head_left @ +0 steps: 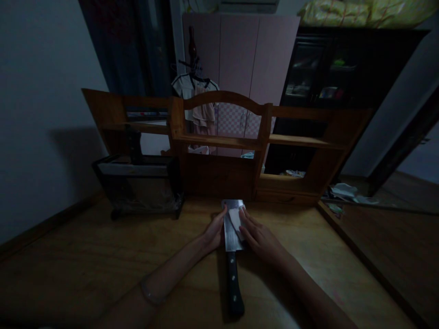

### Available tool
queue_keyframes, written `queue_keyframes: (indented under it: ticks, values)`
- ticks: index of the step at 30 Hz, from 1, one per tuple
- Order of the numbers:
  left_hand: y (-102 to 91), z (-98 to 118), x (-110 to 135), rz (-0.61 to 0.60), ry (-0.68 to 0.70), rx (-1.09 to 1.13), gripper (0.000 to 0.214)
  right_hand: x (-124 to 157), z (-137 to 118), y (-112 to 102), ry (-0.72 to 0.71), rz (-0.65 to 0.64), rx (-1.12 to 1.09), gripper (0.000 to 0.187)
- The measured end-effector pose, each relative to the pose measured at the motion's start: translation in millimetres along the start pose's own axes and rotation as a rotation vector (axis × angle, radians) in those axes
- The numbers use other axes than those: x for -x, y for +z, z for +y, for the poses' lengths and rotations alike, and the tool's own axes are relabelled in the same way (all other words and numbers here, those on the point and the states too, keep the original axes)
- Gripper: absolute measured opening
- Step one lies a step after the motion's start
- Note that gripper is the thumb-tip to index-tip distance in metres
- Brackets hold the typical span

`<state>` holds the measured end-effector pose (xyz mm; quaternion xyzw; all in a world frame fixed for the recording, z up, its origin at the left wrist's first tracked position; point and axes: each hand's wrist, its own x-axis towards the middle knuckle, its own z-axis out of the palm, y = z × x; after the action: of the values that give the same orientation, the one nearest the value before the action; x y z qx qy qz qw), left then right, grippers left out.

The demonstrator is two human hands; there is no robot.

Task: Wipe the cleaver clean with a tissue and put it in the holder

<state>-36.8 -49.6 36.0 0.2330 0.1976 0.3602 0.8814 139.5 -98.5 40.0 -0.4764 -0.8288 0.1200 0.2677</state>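
Observation:
A cleaver (pixel 230 240) with a broad steel blade and a black riveted handle lies over the wooden table, its handle pointing toward me. My left hand (pixel 215 230) grips the blade's left edge, thumb up near the far corner. On the blade's right part, my right hand (pixel 256 230) presses a folded white cloth or tissue (pixel 236 219) flat against the steel. The fingers of my right hand cover part of the cloth and the blade's right edge. Whether the blade rests on the table or is slightly raised cannot be made out.
A black-framed knife rack (pixel 137 160) with a dark-handled knife in it stands at the left. Behind the table (pixel 154 256) rises a wooden shelf unit (pixel 219 139) with a drawer (pixel 286 197). A pink wardrobe (pixel 238 59) and a dark cabinet (pixel 318 91) stand farther back.

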Motion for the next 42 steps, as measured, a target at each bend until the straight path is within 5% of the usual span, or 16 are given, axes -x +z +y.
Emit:
queue_keyframes:
  ticks: [42]
  values:
    - [-10.3,0.3,-1.1,-0.111,0.004,-0.042,0.066,7.5,-24.8,-38.1,0.059,-0.066,-0.160,0.043]
